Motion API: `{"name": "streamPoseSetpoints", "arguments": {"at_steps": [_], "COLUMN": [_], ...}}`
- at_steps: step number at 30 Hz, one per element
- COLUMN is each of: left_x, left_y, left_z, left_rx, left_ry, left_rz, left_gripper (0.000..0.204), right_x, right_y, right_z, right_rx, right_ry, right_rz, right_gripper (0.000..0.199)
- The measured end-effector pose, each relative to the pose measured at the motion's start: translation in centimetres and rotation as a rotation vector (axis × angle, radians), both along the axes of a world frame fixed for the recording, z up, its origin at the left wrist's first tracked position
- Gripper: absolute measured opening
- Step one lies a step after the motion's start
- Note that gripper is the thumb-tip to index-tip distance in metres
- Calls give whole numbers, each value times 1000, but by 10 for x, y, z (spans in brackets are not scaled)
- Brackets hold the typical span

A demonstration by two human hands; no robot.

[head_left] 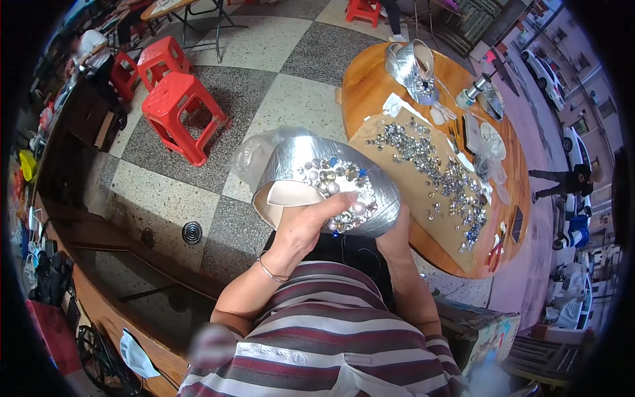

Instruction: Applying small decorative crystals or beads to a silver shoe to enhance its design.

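Note:
I hold a silver shoe (311, 162) in front of my chest, its toe part covered with glued gems and pearls (340, 188). My left hand (305, 228) grips it from below, the thumb pressing on the gem patch. My right hand (395, 228) is mostly hidden behind the shoe's right side and supports it there. A clear plastic bag (254, 153) sticks out behind the shoe on the left.
A round wooden table (370, 79) stands to my right with a brown board (410, 178) strewn with several loose gems (436, 172), a second silver shoe (410, 66), a glue bottle (471, 92) and red pliers (495, 251). Red plastic stools (182, 112) stand on the tiled floor at left.

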State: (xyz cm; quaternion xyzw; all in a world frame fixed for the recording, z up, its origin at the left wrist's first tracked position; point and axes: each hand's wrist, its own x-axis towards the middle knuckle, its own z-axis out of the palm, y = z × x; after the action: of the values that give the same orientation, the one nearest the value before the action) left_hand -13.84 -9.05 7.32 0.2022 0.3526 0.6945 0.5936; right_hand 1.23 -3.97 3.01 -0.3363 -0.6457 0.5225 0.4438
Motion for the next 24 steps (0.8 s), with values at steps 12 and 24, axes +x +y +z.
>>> {"name": "streamPoseSetpoints", "arguments": {"at_steps": [12, 24], "left_x": [0, -3], "left_y": [-9, -13], "left_z": [1, -1], "left_rx": [-25, 34], "left_ry": [34, -72], "left_rz": [-15, -23], "left_gripper": [31, 31], "right_x": [4, 1], "right_y": [-1, 3], "right_z": [-7, -16], "right_rx": [-80, -98], "right_ry": [95, 234], "right_rz": [47, 65], "right_gripper": [29, 36]}}
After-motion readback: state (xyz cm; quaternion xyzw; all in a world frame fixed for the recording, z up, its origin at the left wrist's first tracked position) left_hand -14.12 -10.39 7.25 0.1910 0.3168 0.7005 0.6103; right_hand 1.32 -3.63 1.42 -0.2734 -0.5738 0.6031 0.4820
